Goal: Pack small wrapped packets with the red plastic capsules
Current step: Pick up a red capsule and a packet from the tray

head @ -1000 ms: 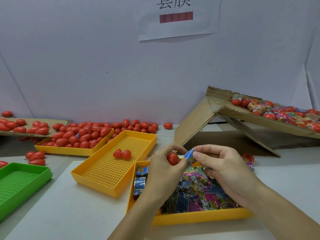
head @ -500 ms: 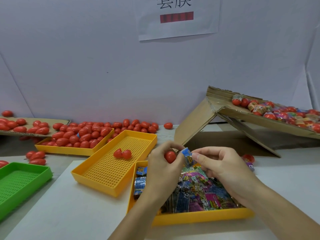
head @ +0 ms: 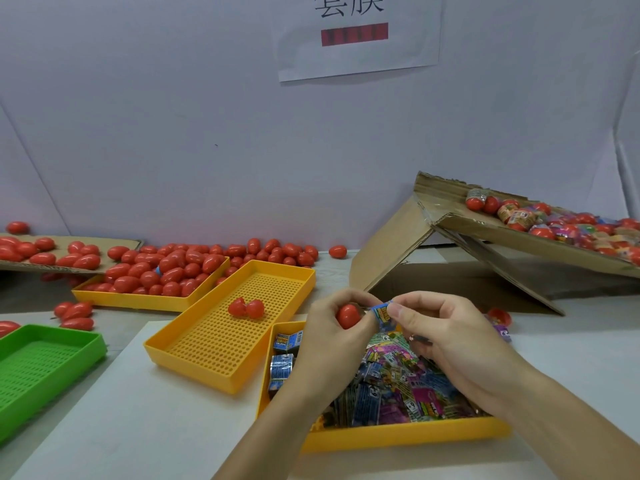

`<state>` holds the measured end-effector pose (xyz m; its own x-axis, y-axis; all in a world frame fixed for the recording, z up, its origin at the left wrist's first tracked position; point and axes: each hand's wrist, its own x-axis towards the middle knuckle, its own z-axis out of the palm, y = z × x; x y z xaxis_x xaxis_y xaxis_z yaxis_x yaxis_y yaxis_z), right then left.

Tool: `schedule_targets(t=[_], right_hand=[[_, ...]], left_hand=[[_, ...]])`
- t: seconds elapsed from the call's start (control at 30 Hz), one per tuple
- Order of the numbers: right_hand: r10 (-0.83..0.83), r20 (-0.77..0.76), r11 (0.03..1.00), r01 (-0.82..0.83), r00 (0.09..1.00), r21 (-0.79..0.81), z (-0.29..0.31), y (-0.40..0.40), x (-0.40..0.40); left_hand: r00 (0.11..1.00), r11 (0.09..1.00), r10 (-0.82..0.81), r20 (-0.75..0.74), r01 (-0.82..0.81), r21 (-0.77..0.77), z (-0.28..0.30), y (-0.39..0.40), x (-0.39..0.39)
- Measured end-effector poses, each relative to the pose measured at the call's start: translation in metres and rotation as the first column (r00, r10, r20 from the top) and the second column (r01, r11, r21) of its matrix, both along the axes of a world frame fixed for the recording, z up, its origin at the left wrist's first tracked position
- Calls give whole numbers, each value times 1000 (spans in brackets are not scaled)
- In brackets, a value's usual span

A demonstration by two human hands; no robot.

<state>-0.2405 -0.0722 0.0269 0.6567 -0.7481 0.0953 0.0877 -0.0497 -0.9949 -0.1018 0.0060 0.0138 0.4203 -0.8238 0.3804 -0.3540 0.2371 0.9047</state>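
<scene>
My left hand (head: 329,336) grips a red capsule (head: 348,316) above the near yellow tray (head: 398,436), which is full of small wrapped packets (head: 398,382). My right hand (head: 446,341) pinches a small blue packet (head: 381,312) right beside the capsule, touching or nearly touching it. An opened red capsule (head: 246,308) lies in the perforated yellow tray (head: 221,344) to the left. Many red capsules (head: 162,268) fill the far yellow tray and spill along the wall.
A green perforated tray (head: 41,362) sits at the left edge. A cardboard box flap (head: 391,251) slopes at the right, with a cardboard tray of wrapped capsules (head: 554,226) above it. Loose capsules lie on cardboard at the far left (head: 41,251).
Both hands have risen slightly and drawn together, bringing the blue packet closer against the red capsule. Everything else on the table is unchanged.
</scene>
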Motion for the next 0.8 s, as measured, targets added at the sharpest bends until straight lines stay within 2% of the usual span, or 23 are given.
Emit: schedule_targets(t=[0.13,0.2,0.3,0.37,0.47,0.6,0.8], right_hand=[[-70,31,996,68,997,58,-1,-2,1],[-148,49,989,147,988,30,-2,-2,1],[-244,14,961,244,970,-132,-4,-1,1],[-250,-14,955,244,968,-171,-6,-2,2],[-252,-28,958,245,967,-149,-9,-3,3],[-280,6,958,280,960,-57,-11,-7,4],[-266,16,960,266,964,-93,-9,-5,3]], left_hand=[[998,996,-57,-17,58,67,-4,-1,2],[994,986,-94,-58,101,135,-4,-1,2],[945,953,-144,-295,213,216,0,-3,-2],[915,947,-146,-375,239,215,1,-5,-2],[928,951,-139,-345,221,214,0,-4,-1],[980,967,-49,-194,96,238,-2,-2,0],[996,993,67,-60,-61,103,-1,-1,0]])
